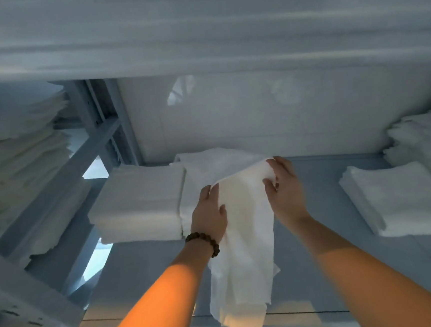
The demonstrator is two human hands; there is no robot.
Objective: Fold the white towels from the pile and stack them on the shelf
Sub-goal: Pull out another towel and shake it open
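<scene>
A white towel (244, 239) hangs lengthwise from both my hands over the grey shelf board (317, 206). My left hand (209, 213), with a bead bracelet on the wrist, grips its left upper edge. My right hand (285, 186) pinches the top right corner. The towel's upper end lies over a low stack of folded towels (204, 164) at the back of the shelf. Its lower end dangles past the shelf's front edge.
A thick stack of folded white towels (139, 201) sits left of my hands. Another folded stack (405, 199) lies at the right, with a looser heap (426, 139) behind it. More towels (18, 154) fill the neighbouring bay beyond the metal upright (101, 126). An upper shelf (198, 34) hangs overhead.
</scene>
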